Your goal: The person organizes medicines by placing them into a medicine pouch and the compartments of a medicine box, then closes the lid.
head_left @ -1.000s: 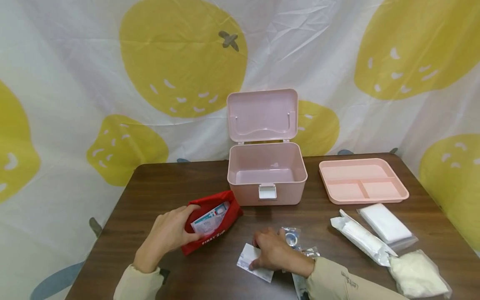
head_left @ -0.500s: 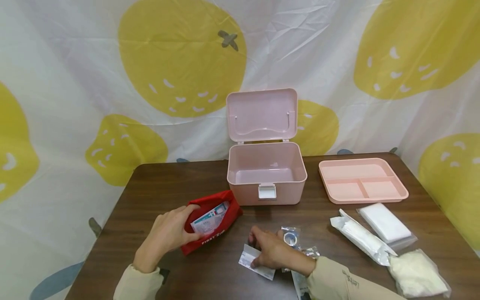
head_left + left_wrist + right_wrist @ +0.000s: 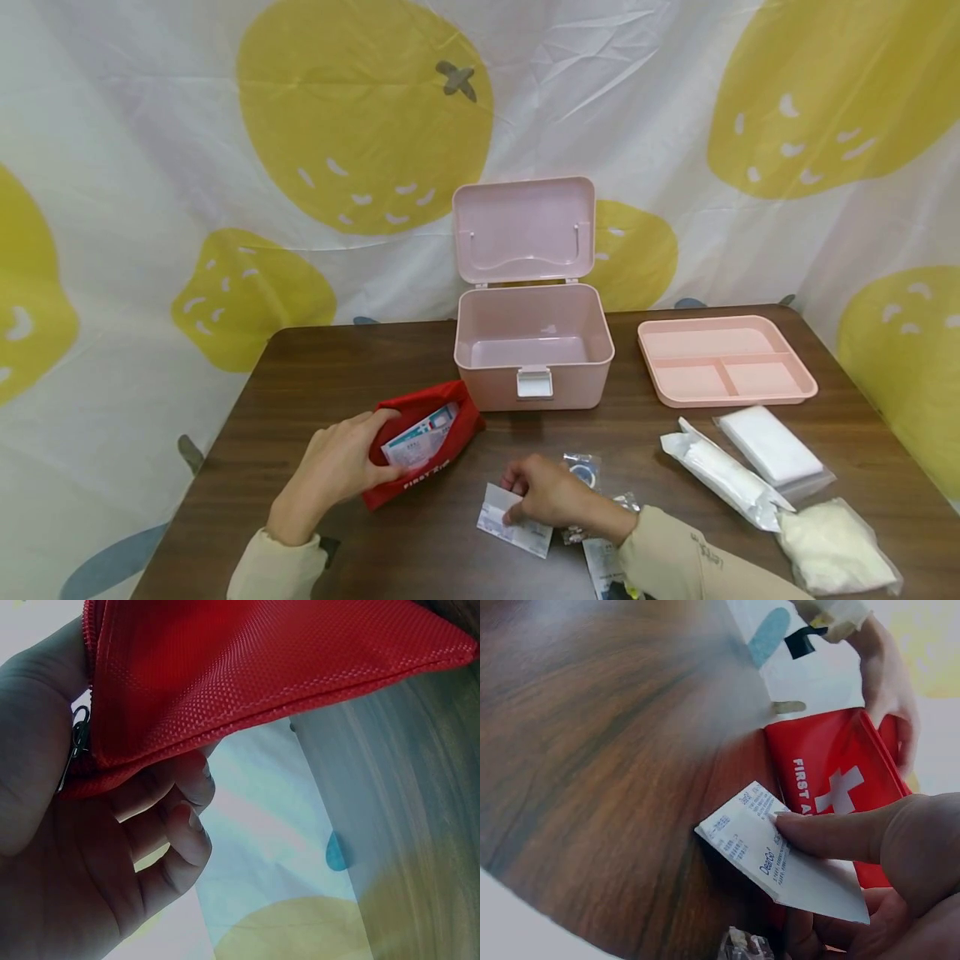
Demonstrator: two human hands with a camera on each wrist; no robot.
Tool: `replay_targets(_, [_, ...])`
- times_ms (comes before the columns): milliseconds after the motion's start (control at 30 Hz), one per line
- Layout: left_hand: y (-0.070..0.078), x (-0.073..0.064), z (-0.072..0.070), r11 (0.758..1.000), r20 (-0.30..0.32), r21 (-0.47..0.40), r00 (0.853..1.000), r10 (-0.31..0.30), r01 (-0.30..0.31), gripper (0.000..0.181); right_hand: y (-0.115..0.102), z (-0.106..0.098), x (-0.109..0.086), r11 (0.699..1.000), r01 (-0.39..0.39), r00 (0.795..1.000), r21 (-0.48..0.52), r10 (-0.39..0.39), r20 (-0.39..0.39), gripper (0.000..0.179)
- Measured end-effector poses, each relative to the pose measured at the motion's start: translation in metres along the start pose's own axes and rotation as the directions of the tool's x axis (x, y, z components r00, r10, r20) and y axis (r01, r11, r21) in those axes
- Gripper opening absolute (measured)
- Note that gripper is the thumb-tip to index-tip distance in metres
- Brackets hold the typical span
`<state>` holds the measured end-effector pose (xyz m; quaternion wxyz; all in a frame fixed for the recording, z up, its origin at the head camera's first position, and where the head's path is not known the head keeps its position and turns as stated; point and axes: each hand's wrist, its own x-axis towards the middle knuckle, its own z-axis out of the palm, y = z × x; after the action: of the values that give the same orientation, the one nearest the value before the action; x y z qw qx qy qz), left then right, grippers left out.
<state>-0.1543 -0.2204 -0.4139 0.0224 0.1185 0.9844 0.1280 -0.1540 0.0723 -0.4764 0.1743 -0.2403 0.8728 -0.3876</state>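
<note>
My left hand grips the near left end of a red first aid pouch, thumb on the front and fingers behind. The pouch's mouth gapes, and printed packets show inside. In the left wrist view, the zipper pull hangs beside the palm. Between thumb and fingers, my right hand pinches a flat white packet with small blue print. It is just right of the pouch, over the table. Partly hidden by the right hand and forearm lie a clear-bagged roll of tape and another printed packet.
An open pink box with its lid raised stands behind the pouch. Right of it lies a pink divided tray. Nearer are a wrapped white roll, a white folded pad and a bagged cream bundle, on the dark table.
My right hand has shifted slightly and tilted with the white packet, uncovering more of the bagged item beside it. The left hand and pouch have stayed in place.
</note>
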Motion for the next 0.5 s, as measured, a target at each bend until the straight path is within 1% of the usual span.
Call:
replay_targets(233, [-0.001, -0.001, 0.0, 1.0, -0.01, 0.007, 1.0, 0.009, -0.009, 0.072, 0.004, -0.008, 0.003, 0.989, -0.014, 0.999, 0.146, 0.009, 0.032, 0.019])
replay_targets(500, [0.0, -0.001, 0.001, 1.0, -0.008, 0.004, 1.0, 0.008, -0.008, 0.072, 0.003, -0.018, 0.006, 0.981, -0.013, 1.0, 0.192, 0.009, 0.019, 0.014])
